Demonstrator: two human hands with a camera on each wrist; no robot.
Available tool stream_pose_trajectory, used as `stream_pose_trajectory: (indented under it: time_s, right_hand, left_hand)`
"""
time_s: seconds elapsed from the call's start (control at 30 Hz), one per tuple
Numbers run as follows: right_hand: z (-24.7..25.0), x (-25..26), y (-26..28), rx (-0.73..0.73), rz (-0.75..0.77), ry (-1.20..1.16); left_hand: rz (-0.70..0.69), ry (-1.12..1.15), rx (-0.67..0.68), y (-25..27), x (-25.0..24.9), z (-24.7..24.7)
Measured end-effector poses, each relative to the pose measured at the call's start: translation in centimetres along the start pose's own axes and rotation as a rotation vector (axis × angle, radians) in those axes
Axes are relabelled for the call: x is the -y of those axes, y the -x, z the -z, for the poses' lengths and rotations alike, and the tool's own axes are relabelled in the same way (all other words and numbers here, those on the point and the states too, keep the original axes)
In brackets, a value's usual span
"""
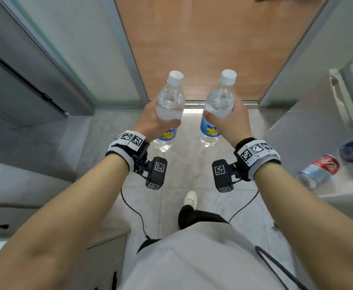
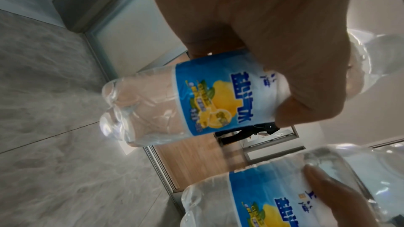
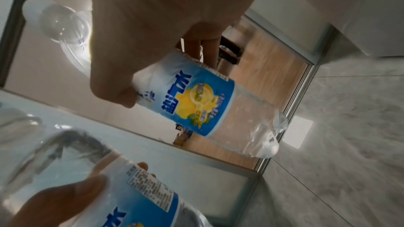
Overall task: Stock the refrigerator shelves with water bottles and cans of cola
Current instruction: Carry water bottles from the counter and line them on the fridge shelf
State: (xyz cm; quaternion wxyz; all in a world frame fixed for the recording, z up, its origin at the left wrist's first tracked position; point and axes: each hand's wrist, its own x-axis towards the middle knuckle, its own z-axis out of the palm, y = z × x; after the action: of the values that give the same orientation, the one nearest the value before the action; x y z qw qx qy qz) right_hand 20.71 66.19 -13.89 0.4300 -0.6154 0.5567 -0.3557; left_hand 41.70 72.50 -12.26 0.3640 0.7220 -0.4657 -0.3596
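The left hand [image 1: 153, 120] has its grip wrapped around one water bottle [image 1: 170, 105], and the right hand [image 1: 231, 122] grips another bottle [image 1: 218, 105]; both are upright above the tiled floor [image 1: 192, 174]. A cola can [image 1: 326, 164] lies on the desk [image 1: 338, 191] at right.

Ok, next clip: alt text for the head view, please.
Seen from above, the left hand and right hand each grip a clear, white-capped water bottle, the left bottle beside the right bottle, above a tiled floor. A red cola can stands on a ledge at right.

Head downward; wrists close, both bottles [image 1: 170, 105]
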Motion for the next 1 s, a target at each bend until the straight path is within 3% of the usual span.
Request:
stream_pose_trajectory:
  time_s: [0.4,0.77,1.0]
  right_hand:
    - [0.1,1.3,-19.3,-0.192,-0.035,-0.07]
    - [3.8,0.7,-33.2,-0.547,-0.197,0.047]
    - [9.0,1.9,-36.5,-0.892,-0.27,0.034]
  left_hand:
    - [-0.093,0.041,0.151,-23.4,-5.1,0.3]
    - [-0.241,0.028,0.559,-45.6,-12.7,-7.7]
    - [-0.378,0.033,0.807,-52.4,-19.7,-15.4]
